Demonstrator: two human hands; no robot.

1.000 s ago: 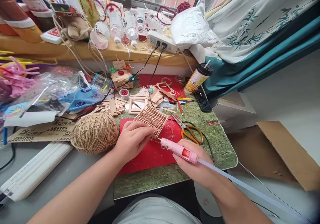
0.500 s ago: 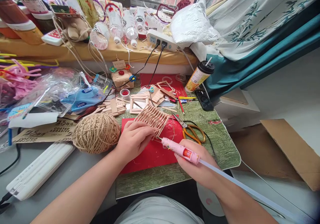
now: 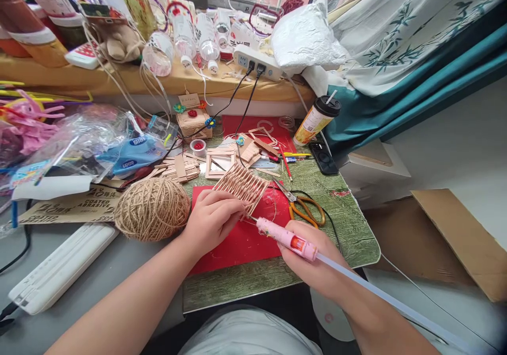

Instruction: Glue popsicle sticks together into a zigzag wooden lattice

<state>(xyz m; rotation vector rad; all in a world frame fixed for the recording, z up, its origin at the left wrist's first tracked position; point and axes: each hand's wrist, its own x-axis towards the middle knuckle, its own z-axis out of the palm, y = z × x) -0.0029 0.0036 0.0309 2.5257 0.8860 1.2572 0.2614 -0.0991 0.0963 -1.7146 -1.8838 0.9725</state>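
A woven twine-and-stick panel [image 3: 242,182] is pinched in my left hand [image 3: 214,218] above a red sheet [image 3: 222,254]. My right hand [image 3: 312,260] is wrapped round a pink glue pen [image 3: 277,232], with a long translucent glue stick [image 3: 372,283] running out of its back end. The pen's metal tip is at the panel's lower edge, close to my left fingertips; the exact contact point is too small to tell. A ball of twine [image 3: 152,208] lies left of my left hand. Orange-handled scissors [image 3: 307,207] rest right of the panel.
Behind the panel are a wooden frame [image 3: 220,164], loose sticks and a small stick box [image 3: 195,122]. A drink cup [image 3: 317,120] and a phone [image 3: 324,158] stand and lie at the right. Black cords run down from a power strip [image 3: 257,63].
Both hands, the panel and the glue pen hold almost the same positions. Only a slight shift of the whole view shows.
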